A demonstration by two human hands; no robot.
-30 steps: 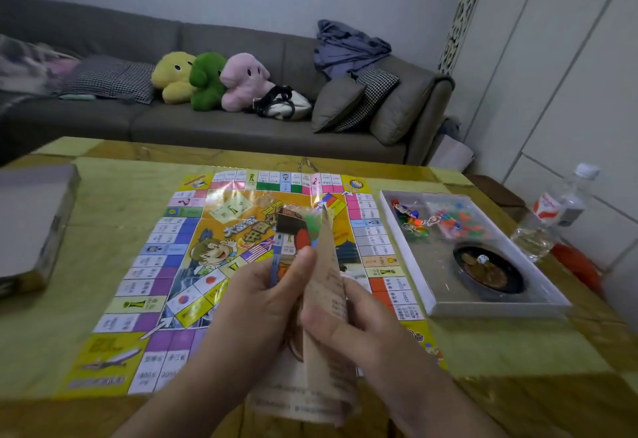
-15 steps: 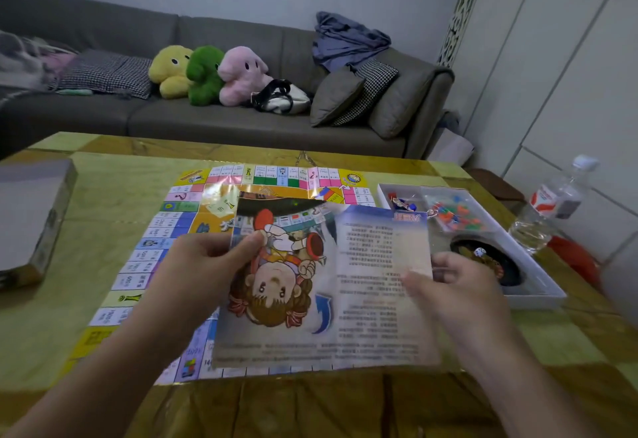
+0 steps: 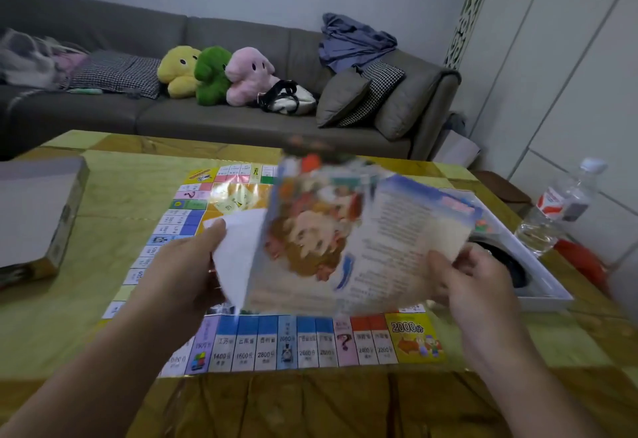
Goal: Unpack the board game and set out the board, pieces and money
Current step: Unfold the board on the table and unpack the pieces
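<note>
The colourful paper game board (image 3: 300,344) lies flat on the table in front of me. Above it I hold an unfolded printed sheet (image 3: 348,241) with a cartoon picture and text, blurred by motion. My left hand (image 3: 186,265) grips its left edge, where a white underside flap shows. My right hand (image 3: 473,285) pinches its right edge. The white box tray (image 3: 549,294) with the small coloured pieces (image 3: 483,227) and a dark round spinner sits to the right, partly hidden by the sheet and my right hand.
A grey box lid (image 3: 34,210) lies at the table's left edge. A plastic water bottle (image 3: 559,210) stands at the far right, with something red (image 3: 580,258) beside it. A sofa (image 3: 221,116) with plush toys and cushions is behind the table.
The folded sheet has been opened out between my hands. It now swings over the board, its left edge lifting to show a white underside. The view has dropped towards the board's near edge.
</note>
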